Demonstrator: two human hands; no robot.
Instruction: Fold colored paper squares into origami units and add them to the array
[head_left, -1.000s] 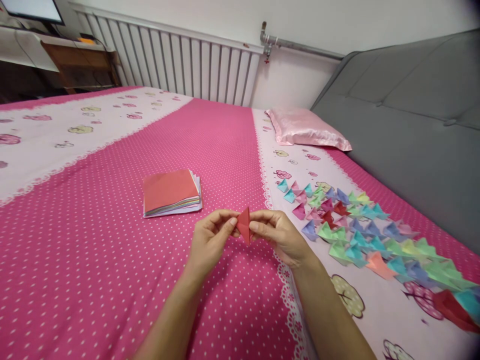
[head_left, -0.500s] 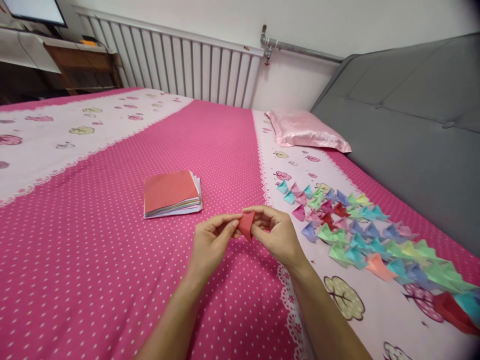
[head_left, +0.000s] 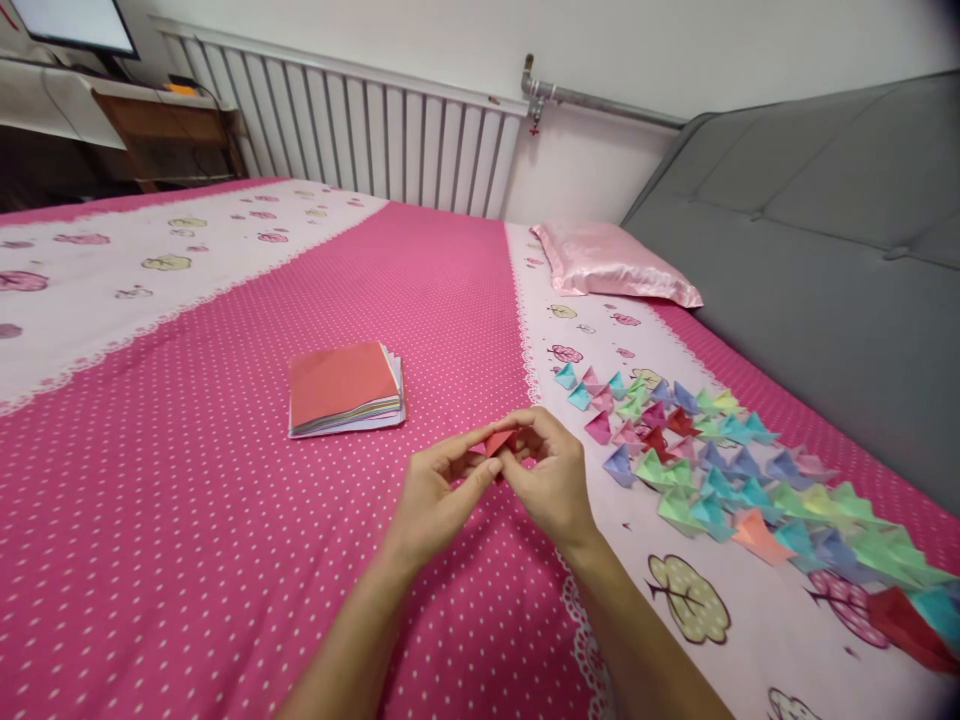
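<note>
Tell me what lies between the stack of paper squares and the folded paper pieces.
Head view: only bare bedspread; the left hand and right hand, pinching a red piece, sit nearer the camera.

Small red folded paper piece (head_left: 495, 442), tilted nearly flat, above the pink bedspread.

- The left hand (head_left: 435, 495) and right hand (head_left: 551, 475) meet above the middle of the bed (head_left: 150, 500), with a fold (head_left: 495, 441) pinched between them.
- A stack (head_left: 345, 388) lies on the bed, just behind and to the left of the hands.
- A band of shapes (head_left: 712, 470) lies on the bed to the right of the hands, running towards the near right corner.
- A pillow (head_left: 611, 265) lies behind that band, beside the headboard (head_left: 810, 250) on the right.
- A radiator (head_left: 360, 140) stands behind the bed.
</note>
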